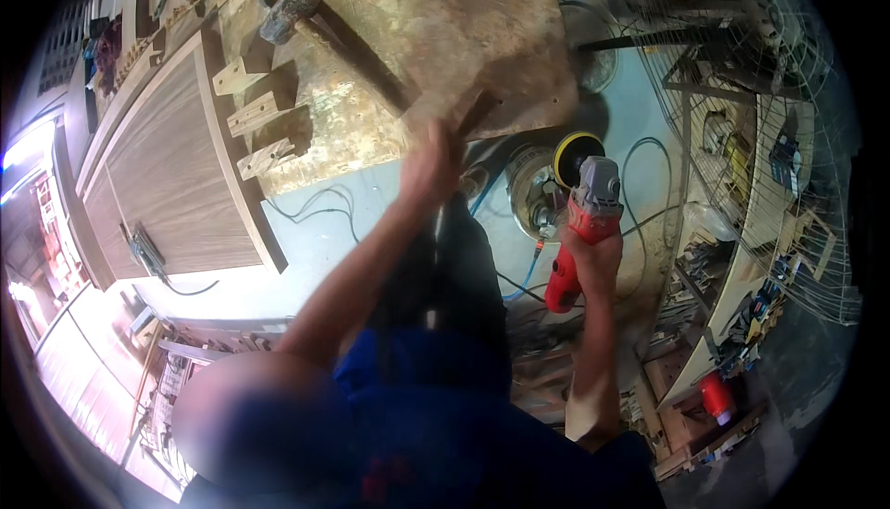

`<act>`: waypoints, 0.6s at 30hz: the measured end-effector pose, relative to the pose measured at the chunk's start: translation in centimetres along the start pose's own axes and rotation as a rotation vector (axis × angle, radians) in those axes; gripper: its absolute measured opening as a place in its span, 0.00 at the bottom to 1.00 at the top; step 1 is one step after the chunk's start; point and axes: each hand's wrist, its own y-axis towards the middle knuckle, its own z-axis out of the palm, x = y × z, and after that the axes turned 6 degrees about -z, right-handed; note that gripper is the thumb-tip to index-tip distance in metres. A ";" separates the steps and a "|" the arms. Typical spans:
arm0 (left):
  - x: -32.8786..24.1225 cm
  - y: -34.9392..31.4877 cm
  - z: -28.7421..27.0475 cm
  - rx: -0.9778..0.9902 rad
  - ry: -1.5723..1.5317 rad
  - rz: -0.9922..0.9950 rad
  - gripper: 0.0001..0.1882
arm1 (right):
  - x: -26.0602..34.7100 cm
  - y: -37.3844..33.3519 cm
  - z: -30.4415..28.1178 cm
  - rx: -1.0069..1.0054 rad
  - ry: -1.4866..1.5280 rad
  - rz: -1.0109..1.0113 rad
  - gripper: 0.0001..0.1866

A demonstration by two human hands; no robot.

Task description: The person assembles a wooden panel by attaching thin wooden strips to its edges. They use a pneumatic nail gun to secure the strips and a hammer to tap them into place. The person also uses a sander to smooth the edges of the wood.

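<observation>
My right hand [598, 254] is wrapped round the red body of an angle grinder [594, 216]. Its grey head carries a round pad [577, 159] with a yellow rim, raised beside the table's near right corner. At the table's near edge my left hand [430, 171] is closed, with a dark, narrow piece showing beyond its fingers; I cannot make out what it is. Close to those fingers ends the wooden handle of a hammer [348, 57], which lies on the worn wooden tabletop [436, 8] with its metal head to the far left.
Several notched wooden blocks [252, 113] line the table's left side, next to a large wood-grain panel [176, 175]. Below the grinder stands a round metal container [527, 196], with cables and a blue hose around it. Wire mesh [788, 138] and cluttered shelving fill the right.
</observation>
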 end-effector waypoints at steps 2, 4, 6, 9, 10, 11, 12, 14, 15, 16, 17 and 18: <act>7.6 0.4 6.8 -0.186 -0.333 0.305 0.25 | 2.1 0.4 1.5 0.070 -0.004 -0.017 0.29; 4.3 -1.9 6.1 -0.084 -0.694 0.167 0.22 | 3.3 0.6 1.9 0.099 -0.029 -0.016 0.29; 5.5 -0.8 6.9 0.111 -0.741 -0.048 0.22 | 3.7 2.1 3.1 0.175 -0.174 -0.099 0.30; 6.3 0.0 6.7 0.086 -0.596 0.002 0.20 | 4.6 3.1 4.8 0.229 -0.359 -0.063 0.30; 6.7 0.8 6.4 0.079 -0.509 0.016 0.20 | 5.5 3.6 6.0 0.237 -0.413 -0.036 0.31; 7.5 2.0 6.4 0.086 -0.421 -0.013 0.16 | 6.6 4.2 7.3 0.276 -0.418 0.136 0.29; 8.1 2.7 6.9 0.070 -0.394 0.016 0.15 | 5.9 4.9 7.7 0.310 -0.483 0.025 0.29; 9.2 3.3 7.6 0.045 -0.333 0.074 0.14 | 4.1 5.8 8.3 0.382 -0.600 -0.137 0.28; 9.6 3.7 7.9 0.041 -0.354 0.054 0.14 | 3.6 6.6 8.7 0.422 -0.652 -0.197 0.29; 9.3 3.8 7.6 0.045 -0.377 0.041 0.13 | 3.5 7.0 9.1 0.437 -0.721 -0.217 0.29; 8.9 3.8 7.3 0.049 -0.399 0.028 0.13 | 3.4 7.3 9.5 0.451 -0.790 -0.238 0.29; 8.7 3.8 7.1 0.071 -0.391 0.006 0.13 | 3.3 7.3 9.3 0.450 -0.818 -0.233 0.29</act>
